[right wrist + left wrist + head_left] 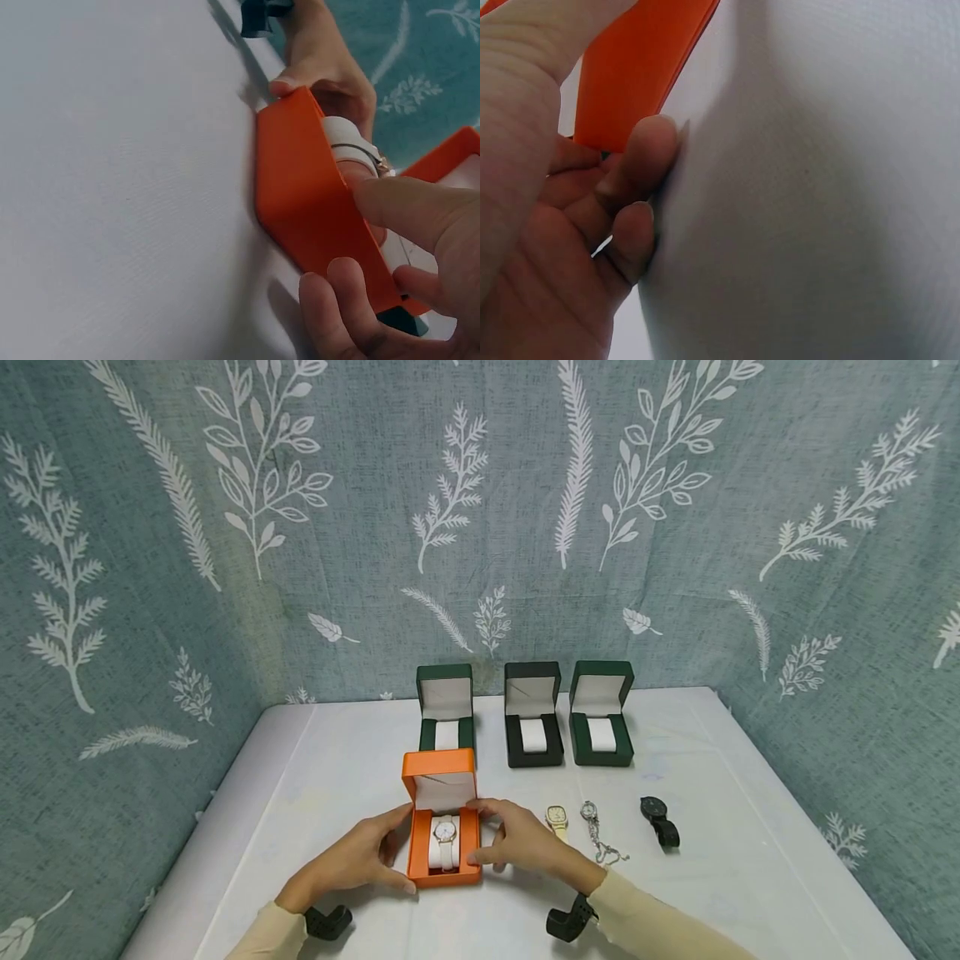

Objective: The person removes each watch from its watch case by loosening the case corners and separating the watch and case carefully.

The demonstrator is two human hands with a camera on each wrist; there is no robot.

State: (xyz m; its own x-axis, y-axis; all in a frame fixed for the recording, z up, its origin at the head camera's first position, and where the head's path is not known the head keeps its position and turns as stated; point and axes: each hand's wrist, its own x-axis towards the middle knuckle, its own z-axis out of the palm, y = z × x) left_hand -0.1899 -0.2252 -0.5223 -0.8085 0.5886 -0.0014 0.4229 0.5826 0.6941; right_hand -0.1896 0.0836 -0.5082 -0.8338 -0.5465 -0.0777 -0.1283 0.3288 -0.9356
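Note:
An open orange watch box (444, 878) stands on the table with its lid tilted back. Inside, a white-strapped wristwatch (445, 832) is wrapped around the white cushion. My left hand (365, 852) grips the box's left side, thumb by the front corner and fingers farther back. From the right, my right hand (522, 837) holds the opposite side, with its thumb near the front. In the right wrist view, the right thumb (409, 206) lies over the box's upper edge, other fingers along its side. The left wrist view shows the orange wall (630, 82) between thumb and fingers.
Behind stand a green box (445, 691), a black box (534, 734) and another green box (602, 681), all open with white cushions. To the right lie a gold watch (557, 817), a silver chain watch (590, 814) and a black watch (655, 809). Patterned cloth (360, 527) surrounds the table.

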